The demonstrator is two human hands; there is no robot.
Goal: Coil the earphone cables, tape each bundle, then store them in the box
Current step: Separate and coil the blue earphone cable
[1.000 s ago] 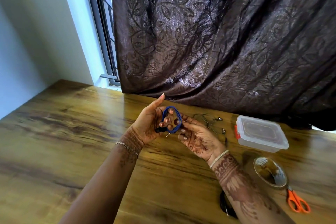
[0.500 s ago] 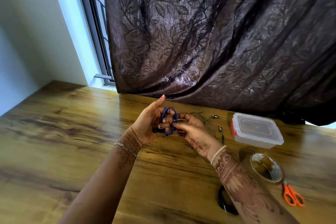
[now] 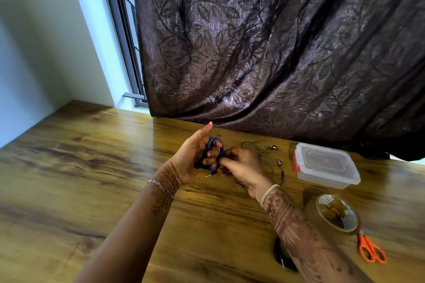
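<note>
A blue earphone cable (image 3: 215, 149) is coiled around the fingers of my left hand (image 3: 192, 156), which grips it above the wooden table (image 3: 80, 167). Its jack plug hangs below the coil. My right hand (image 3: 242, 167) pinches the coil's right side. A grey earphone set (image 3: 264, 154) lies loose on the table just behind my right hand. A clear plastic box (image 3: 325, 165) with its lid on and a red latch stands to the right. A brown tape roll (image 3: 337, 213) lies in front of the box. A black cable bundle (image 3: 279, 256) shows partly under my right forearm.
Orange-handled scissors (image 3: 370, 250) lie right of the tape roll near the table's right side. A dark leaf-patterned curtain (image 3: 276, 53) hangs down to the table's far edge. A window frame and a pale wall stand at the back left.
My right hand has turned over and closed in on the blue coil's right side. The coil now looks narrower, pressed flatter on my left fingers.
</note>
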